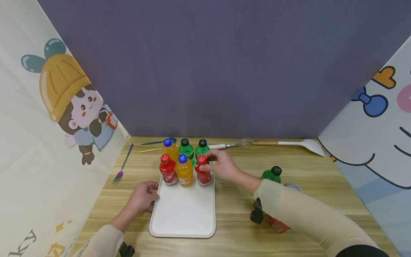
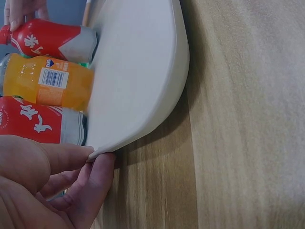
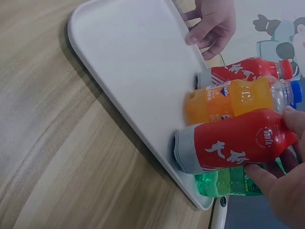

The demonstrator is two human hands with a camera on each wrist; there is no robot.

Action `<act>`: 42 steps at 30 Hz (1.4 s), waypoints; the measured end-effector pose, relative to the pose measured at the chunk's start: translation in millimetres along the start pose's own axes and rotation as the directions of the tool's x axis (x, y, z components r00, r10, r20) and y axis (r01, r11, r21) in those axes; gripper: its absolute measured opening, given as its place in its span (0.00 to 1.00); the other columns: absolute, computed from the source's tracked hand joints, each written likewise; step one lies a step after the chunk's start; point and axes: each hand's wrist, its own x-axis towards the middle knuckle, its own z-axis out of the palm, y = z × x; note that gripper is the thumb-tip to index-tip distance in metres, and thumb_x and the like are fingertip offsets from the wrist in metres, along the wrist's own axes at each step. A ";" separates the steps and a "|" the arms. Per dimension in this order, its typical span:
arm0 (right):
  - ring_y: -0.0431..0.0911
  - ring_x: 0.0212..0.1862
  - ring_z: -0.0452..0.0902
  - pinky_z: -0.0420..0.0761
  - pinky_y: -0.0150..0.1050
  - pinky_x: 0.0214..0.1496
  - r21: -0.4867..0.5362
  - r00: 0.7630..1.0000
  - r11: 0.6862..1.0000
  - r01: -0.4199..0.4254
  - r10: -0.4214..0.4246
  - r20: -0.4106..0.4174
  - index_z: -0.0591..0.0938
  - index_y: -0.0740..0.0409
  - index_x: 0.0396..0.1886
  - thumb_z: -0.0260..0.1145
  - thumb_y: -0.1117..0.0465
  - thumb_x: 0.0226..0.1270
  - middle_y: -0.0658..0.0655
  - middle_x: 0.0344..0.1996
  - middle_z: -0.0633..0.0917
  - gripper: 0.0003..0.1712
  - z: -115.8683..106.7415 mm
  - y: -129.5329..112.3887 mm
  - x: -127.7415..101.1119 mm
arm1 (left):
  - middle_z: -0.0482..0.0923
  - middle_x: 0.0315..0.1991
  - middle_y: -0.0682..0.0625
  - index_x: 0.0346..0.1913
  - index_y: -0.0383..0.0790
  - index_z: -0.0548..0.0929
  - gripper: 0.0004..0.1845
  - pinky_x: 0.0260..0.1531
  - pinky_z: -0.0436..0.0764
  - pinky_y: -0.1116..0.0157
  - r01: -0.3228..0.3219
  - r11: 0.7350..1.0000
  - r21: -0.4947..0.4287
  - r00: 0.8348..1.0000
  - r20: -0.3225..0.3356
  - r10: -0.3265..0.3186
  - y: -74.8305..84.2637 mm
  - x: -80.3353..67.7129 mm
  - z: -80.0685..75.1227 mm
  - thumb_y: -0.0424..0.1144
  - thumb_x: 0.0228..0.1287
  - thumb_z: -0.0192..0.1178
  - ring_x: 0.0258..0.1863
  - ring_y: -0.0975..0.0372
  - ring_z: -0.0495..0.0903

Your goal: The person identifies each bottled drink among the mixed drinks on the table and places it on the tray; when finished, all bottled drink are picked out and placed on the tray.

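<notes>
A white tray (image 1: 183, 217) lies on the wooden table. At its far end stand two rows of bottles: an orange one (image 1: 169, 149) and two green ones (image 1: 186, 149) behind, a red one (image 1: 168, 170), an orange one (image 1: 184, 171) and another red bottle (image 1: 203, 175) in front. My right hand (image 1: 209, 162) grips that right-hand red bottle (image 3: 228, 145) near its cap, thumb and fingers curled round it. My left hand (image 1: 154, 195) pinches the tray's left rim (image 2: 102, 152), thumb on top and fingers beneath.
A lone green bottle (image 1: 272, 174) stands right of the tray, and a red bottle (image 1: 278, 225) lies partly hidden under my right forearm. A purple fork (image 1: 123, 167), a whisk (image 1: 236, 144) and a white spatula (image 1: 300, 144) lie towards the back. Printed panels wall in both sides.
</notes>
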 end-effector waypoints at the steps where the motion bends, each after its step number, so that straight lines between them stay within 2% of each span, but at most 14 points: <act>1: 0.50 0.52 0.84 0.89 0.37 0.52 0.000 1.000 1.000 0.001 -0.001 -0.001 0.85 0.58 0.46 0.79 0.65 0.57 0.54 0.45 0.88 0.17 0.5 0.3 -0.3 | 0.79 0.37 0.41 0.61 0.26 0.77 0.24 0.20 0.90 0.59 -0.002 1.000 0.000 1.000 0.001 0.002 0.3 -0.2 -0.1 0.24 0.61 0.65 0.28 0.57 0.81; 8: 0.50 0.51 0.84 0.89 0.39 0.53 0.006 1.000 1.000 0.010 -0.010 -0.006 0.84 0.58 0.45 0.79 0.65 0.57 0.54 0.44 0.88 0.17 1.5 3.1 -0.6 | 0.79 0.38 0.40 0.61 0.26 0.77 0.24 0.20 0.90 0.59 -0.011 1.000 -0.005 1.000 0.002 0.011 0.8 -0.2 -0.4 0.24 0.60 0.65 0.29 0.57 0.81; 18: 0.49 0.51 0.84 0.88 0.42 0.55 -0.042 0.999 0.998 -0.045 0.045 -0.003 0.85 0.55 0.45 0.80 0.62 0.57 0.52 0.43 0.88 0.17 -2.3 -0.5 -3.3 | 0.79 0.37 0.41 0.62 0.26 0.77 0.25 0.20 0.90 0.59 -0.006 1.000 -0.010 1.000 0.000 0.006 -2.3 1.3 0.3 0.24 0.60 0.66 0.28 0.57 0.81; 28: 0.50 0.53 0.84 0.88 0.42 0.56 -0.059 0.999 0.997 -0.040 0.041 0.005 0.85 0.55 0.47 0.80 0.62 0.58 0.52 0.44 0.88 0.18 -3.8 0.1 -2.3 | 0.79 0.37 0.41 0.61 0.27 0.78 0.24 0.20 0.90 0.58 -0.009 1.000 -0.028 1.000 -0.002 0.009 -2.3 1.4 0.8 0.23 0.60 0.66 0.27 0.57 0.81; 34: 0.51 0.54 0.84 0.87 0.44 0.59 -0.060 0.999 0.998 -0.018 0.021 0.046 0.85 0.56 0.50 0.80 0.61 0.58 0.53 0.47 0.88 0.21 -6.7 1.3 -2.6 | 0.79 0.37 0.41 0.61 0.26 0.78 0.24 0.20 0.90 0.58 -0.008 0.999 -0.031 1.000 -0.002 0.008 -3.2 1.9 0.3 0.23 0.60 0.66 0.27 0.57 0.81; 40: 0.54 0.59 0.82 0.85 0.49 0.63 -0.088 0.992 0.996 0.000 0.012 0.129 0.83 0.58 0.60 0.81 0.58 0.57 0.55 0.53 0.87 0.30 -15.5 -2.4 -4.1 | 0.79 0.37 0.41 0.61 0.26 0.77 0.24 0.20 0.90 0.58 -0.010 1.000 -0.021 1.000 -0.001 0.010 -2.6 1.7 0.1 0.24 0.60 0.66 0.27 0.57 0.81; 42: 0.56 0.61 0.81 0.86 0.47 0.62 -0.084 0.988 0.996 -0.003 0.016 0.153 0.81 0.58 0.62 0.81 0.58 0.57 0.55 0.56 0.86 0.32 -21.0 -5.5 -6.1 | 0.79 0.37 0.41 0.60 0.26 0.77 0.24 0.20 0.90 0.58 -0.016 1.000 -0.021 1.000 -0.001 0.016 -2.1 0.7 0.4 0.23 0.60 0.65 0.27 0.57 0.81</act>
